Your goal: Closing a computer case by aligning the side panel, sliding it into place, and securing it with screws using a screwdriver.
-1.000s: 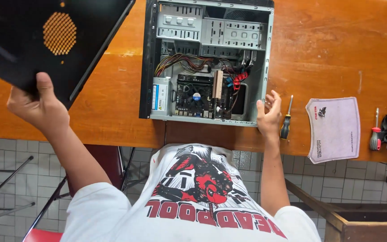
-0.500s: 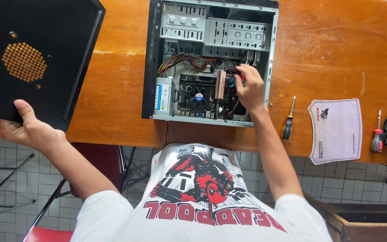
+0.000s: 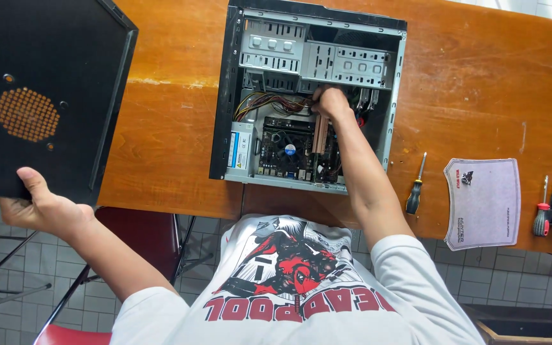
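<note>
Wood desk | L hand grips side panel | R hand curled on PC case cables

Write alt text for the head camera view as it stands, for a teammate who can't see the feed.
Seen from above, a person's right hand reaches into an open computer case lying on an orange wooden table, among its cables, while the left hand holds the removed black side panel off the table's edge. A black-handled screwdriver, grey mouse pad and red-handled screwdriver lie to the right.
</note>
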